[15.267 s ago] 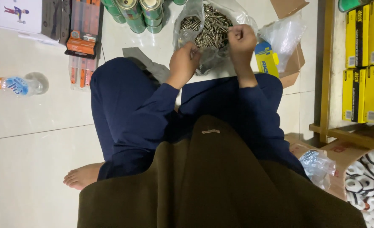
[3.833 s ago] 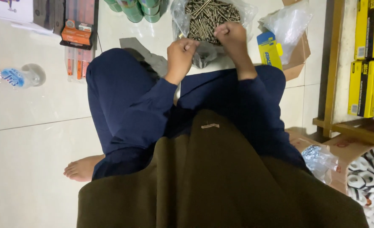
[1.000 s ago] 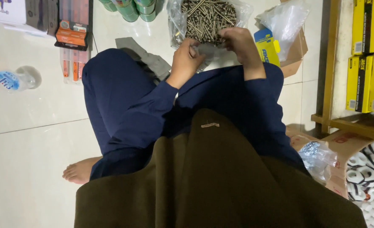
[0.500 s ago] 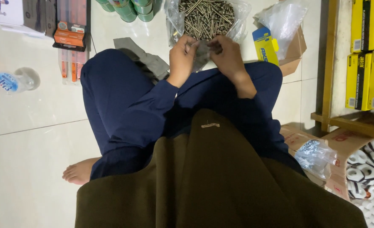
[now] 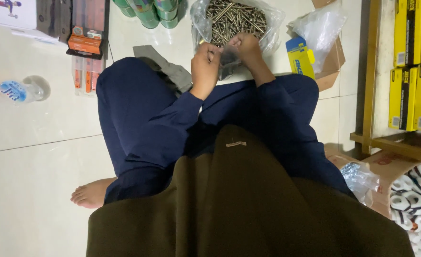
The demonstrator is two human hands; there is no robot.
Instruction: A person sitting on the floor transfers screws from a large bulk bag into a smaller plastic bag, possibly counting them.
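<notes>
The person is sitting cross-legged on the pale tiled floor (image 5: pixel 39 190), and both hands are meeting just in front of the knees, over the near edge of a large clear plastic bag heaped with dull metal screws (image 5: pixel 236 19). That bag is lying open on the floor just ahead of the knees and is looking well filled, so most of the handling seems to be left; how much is already finished cannot be told from this view.

The left hand (image 5: pixel 205 64) is curling nearly closed, its fingers pinching one side of a small crumpled clear plastic pouch (image 5: pixel 229 56). The right hand (image 5: pixel 246 47) is likewise bunching tightly, gripping the pouch's other side. Whether any screws are sitting inside the pouch is too small to make out. A small yellow and blue cardboard box (image 5: pixel 300 57) is lying just right of the hands.
</notes>
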